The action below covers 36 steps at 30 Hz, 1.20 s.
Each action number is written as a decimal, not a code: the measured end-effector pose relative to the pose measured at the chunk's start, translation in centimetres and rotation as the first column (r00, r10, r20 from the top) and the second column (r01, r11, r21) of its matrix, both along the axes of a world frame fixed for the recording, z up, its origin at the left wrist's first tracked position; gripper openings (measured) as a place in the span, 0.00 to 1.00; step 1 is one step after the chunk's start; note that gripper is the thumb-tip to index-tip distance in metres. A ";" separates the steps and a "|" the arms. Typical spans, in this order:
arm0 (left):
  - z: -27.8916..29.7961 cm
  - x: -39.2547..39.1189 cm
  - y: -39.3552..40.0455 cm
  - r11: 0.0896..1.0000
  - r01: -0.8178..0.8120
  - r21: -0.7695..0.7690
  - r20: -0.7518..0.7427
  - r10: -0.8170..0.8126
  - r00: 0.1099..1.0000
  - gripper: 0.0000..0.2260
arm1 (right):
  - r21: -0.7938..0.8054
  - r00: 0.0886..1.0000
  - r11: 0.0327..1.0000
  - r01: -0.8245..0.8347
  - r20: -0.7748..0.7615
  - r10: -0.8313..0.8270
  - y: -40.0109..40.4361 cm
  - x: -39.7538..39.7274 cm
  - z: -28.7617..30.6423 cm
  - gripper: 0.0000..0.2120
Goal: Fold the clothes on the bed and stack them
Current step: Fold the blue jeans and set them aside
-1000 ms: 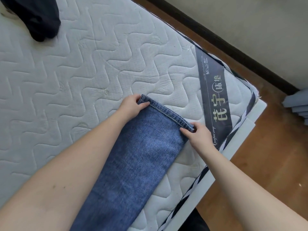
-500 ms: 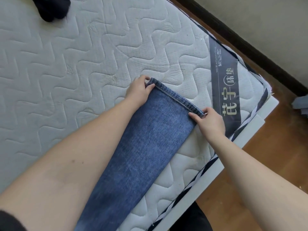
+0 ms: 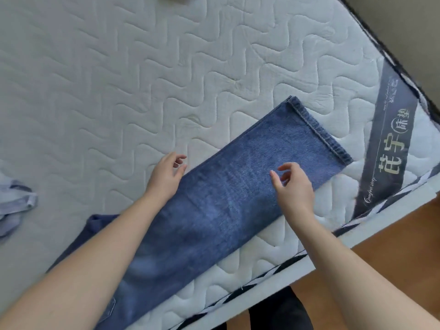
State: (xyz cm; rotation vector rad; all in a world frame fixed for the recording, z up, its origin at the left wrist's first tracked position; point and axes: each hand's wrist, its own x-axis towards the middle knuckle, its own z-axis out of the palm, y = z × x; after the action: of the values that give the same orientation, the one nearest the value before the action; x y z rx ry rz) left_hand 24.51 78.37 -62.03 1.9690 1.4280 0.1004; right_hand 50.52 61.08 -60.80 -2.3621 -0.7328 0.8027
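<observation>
Quilted white mattress [image 3: 119, 91] of a bed, wave-stitched, filling most of the head view; grey brand band [image 3: 392, 139] with printed characters across its right corner; white bed frame [image 3: 357, 236] along the near edge; wooden floor [image 3: 381, 270] beyond the near edge at lower right.

Blue jeans [image 3: 238, 198] laid flat with the legs together, running diagonally along the near edge of the bed, hem end [image 3: 319, 129] toward the right corner just short of the grey band, waist end toward the near left and partly hidden under the forearm. Denim smooth along the leg; lower part blurred.

Left hand [image 3: 166, 177] at the far side edge of the jeans, about midway along the leg, fingers loosely curled and slightly spread, gripping nothing; contact with the cloth or mattress not determinable. Right hand [image 3: 292, 186] above the jeans near their near side edge, between the hem and mid-leg, thumb and fingers loosely bent and apart, holding nothing. Both forearms bare, entering from the near edge.

Pale blue garment [image 3: 14, 208] crumpled at the left edge of the view, well apart from the jeans. Dark clothing [image 3: 281, 313] visible below the bed frame at the bottom of the view, identity unclear.
</observation>
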 end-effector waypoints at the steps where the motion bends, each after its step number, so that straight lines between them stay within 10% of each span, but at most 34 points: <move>1: 0.1 -2.2 -0.4 1.000 -0.025 0.009 -0.008 0.025 1.000 0.10 | 0.003 0.998 0.998 -0.058 -0.010 0.058 0.4 -1.5 0.1 0.10; 21: -0.1 -31.0 -6.3 0.872 -0.482 -0.084 -0.083 0.476 0.876 0.20 | -0.038 0.633 0.635 -0.772 0.043 0.773 6.3 -31.5 0.1 0.17; 36: -0.3 -33.3 -0.8 0.974 0.080 -0.210 -0.164 -0.116 0.980 0.10 | -0.285 0.226 0.249 -0.926 0.112 0.968 12.4 -33.5 -1.7 0.15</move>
State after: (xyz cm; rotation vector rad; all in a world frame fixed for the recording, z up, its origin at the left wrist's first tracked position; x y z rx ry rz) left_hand -8.84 77.56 -62.33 1.9119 1.3875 -0.2601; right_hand 16.98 73.49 -62.47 -1.9096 -2.4993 0.9878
